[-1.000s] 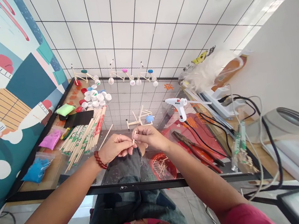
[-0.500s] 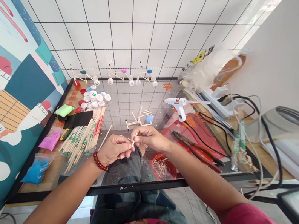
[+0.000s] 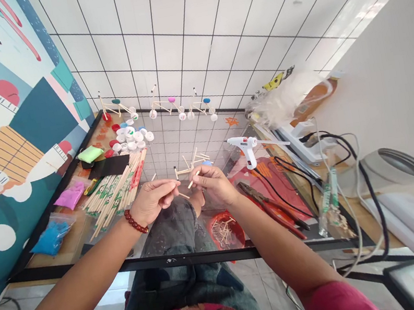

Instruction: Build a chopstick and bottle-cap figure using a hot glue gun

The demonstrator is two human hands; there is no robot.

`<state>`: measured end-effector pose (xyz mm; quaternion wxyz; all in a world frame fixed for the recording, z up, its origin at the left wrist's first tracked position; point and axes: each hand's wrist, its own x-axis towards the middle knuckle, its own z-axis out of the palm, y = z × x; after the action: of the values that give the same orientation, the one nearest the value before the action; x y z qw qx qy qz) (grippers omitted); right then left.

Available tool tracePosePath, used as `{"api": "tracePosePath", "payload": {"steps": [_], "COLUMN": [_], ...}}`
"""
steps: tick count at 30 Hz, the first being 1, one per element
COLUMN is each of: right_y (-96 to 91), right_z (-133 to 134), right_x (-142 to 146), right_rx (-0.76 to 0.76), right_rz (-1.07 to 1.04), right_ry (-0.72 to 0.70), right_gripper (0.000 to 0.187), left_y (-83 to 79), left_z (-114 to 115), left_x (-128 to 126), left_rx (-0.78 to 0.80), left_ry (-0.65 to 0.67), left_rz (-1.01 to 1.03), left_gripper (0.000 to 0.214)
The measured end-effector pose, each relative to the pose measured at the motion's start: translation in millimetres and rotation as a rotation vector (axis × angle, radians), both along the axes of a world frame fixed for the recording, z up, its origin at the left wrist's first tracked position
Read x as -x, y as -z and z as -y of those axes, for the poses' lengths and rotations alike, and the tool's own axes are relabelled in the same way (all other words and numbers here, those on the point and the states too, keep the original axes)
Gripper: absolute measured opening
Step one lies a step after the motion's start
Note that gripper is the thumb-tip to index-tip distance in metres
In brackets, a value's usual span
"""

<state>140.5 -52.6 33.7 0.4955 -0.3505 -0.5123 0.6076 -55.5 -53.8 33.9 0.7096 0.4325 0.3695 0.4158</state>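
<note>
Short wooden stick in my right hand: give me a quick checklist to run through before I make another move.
1. Short wooden stick pinched in the right hand: ok.
2. Left hand apart from the right: ok, a gap shows.
3. Lower stick piece gripped by the left hand: cannot tell; it shows just under those fingers.
4. Stick frame in full view: not ok, the right hand hides part of it.
5. White glue gun hot: cannot tell.
6. Spare sticks in the red bowl: ok.
</note>
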Motion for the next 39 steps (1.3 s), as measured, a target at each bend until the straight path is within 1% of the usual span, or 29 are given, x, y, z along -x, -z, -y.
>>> {"api": "tracePosePath", "payload": {"steps": [2,3,4,5,6,8,9,10,12,13,14,15,16,17,18,20,22,23,24,25,28,30,32,34,36,39], "right_y": [0.2,0.1,-0.2,-0.7,-1.4,-2.7,-2.9,-2.7,-0.5,1.4,3.7,5.9,7.9,9.2,9.6,7.3,1.5,-2.2,-6.0,-9.7,-18.6,-22.1,-24.1,-25.1,-25.8,-26.5], "right_z": [-1.3,-1.6,-1.6,-1.3,-1.0,-0.6,-0.8,-1.2,-2.9,-3.8,-4.5,-4.9,-4.5,-3.5,-1.8,2.9,7.8,9.6,10.8,11.3,9.3,6.4,3.4,1.1,-0.5,-2.1], "right_x": [-1.7,-2.2,-2.3,-2.1,-1.7,-0.6,-0.2,0.0,-0.1,-0.5,-1.0,-1.7,-2.3,-2.9,-3.2,-3.0,-1.7,-1.1,-0.8,-1.2,-8.1,-17.3,-27.8,-37.3,-44.3,-50.4], "right_rx": [-0.006,-0.008,-0.008,-0.007,-0.008,-0.018,-0.023,-0.027,-0.03,-0.036,-0.052,-0.088,-0.147,-0.229,-0.324,-0.502,-0.597,-0.607,-0.594,-0.562,-0.386,-0.282,-0.224,-0.196,-0.178,-0.164], "right_rz": [0.014,0.024,0.033,0.04,0.048,0.064,0.074,0.085,0.113,0.137,0.18,0.253,0.366,0.517,0.697,1.073,1.352,1.434,1.484,1.505,1.484,1.462,1.465,1.475,1.482,1.497], "right_ry": [0.044,0.056,0.065,0.071,0.073,0.075,0.077,0.085,0.107,0.119,0.134,0.155,0.178,0.203,0.222,0.218,0.164,0.136,0.115,0.098,0.06,0.032,0.023,0.049,0.106,0.24], "right_gripper": [0.031,0.031,0.031,0.03,0.029,0.028,0.027,0.026,0.025,0.024,0.022,0.018,0.014,0.009,0.007,0.012,0.019,0.02,0.021,0.022,0.033,0.03,0.022,0.017,0.016,0.015], "left_y": [-3.9,-8.5,-15.1,-23.3,-32.8,-51.9,-60.0,-66.5,-73.9,-75.3,-75.5,-74.9,-73.7,-72.2,-70.4,-66.4,-61.5,-58.4,-54.8,-50.7,-37.1,-29.7,-25.6,-24.7,-25.2,-24.4], "left_z": [-2.0,-2.0,-1.2,0.8,3.8,12.3,17.2,21.9,28.9,30.6,31.1,30.3,28.2,25.2,21.4,12.6,4.1,0.6,-2.3,-4.3,-6.3,-6.0,-7.1,-11.3,-18.6,-32.7], "left_x": [3.0,6.5,12.1,20.2,30.9,59.2,75.4,91.8,120.3,130.6,137.3,140.1,138.9,134.0,126.0,103.5,77.5,64.7,52.5,41.3,14.0,2.0,-4.7,-6.5,-5.1,-1.8], "left_rx": [-0.038,-0.092,-0.169,-0.26,-0.367,-0.51,-0.53,-0.531,-0.533,-0.509,-0.486,-0.476,-0.48,-0.495,-0.521,-0.571,-0.647,-0.687,-0.711,-0.729,-0.785,-0.803,-0.799,-0.785,-0.764,-0.727], "left_ry": [-0.018,-0.01,0.026,0.092,0.205,0.616,0.809,0.958,1.049,1.08,1.084,1.055,0.982,0.863,0.716,0.366,0.148,0.074,0.039,0.019,0.082,0.131,0.14,0.103,0.043,-0.006], "left_rz": [-0.003,-0.017,-0.053,-0.1,-0.178,-0.367,-0.432,-0.491,-0.602,-0.606,-0.604,-0.606,-0.632,-0.691,-0.778,-1.032,-1.277,-1.38,-1.448,-1.472,-1.46,-1.476,-1.499,-1.511,-1.523,-1.503], "left_gripper": [0.025,0.022,0.02,0.017,0.016,0.008,0.004,0.003,0.011,0.015,0.018,0.017,0.015,0.013,0.014,0.023,0.025,0.025,0.025,0.025,0.022,0.021,0.021,0.021,0.02,0.019]}}
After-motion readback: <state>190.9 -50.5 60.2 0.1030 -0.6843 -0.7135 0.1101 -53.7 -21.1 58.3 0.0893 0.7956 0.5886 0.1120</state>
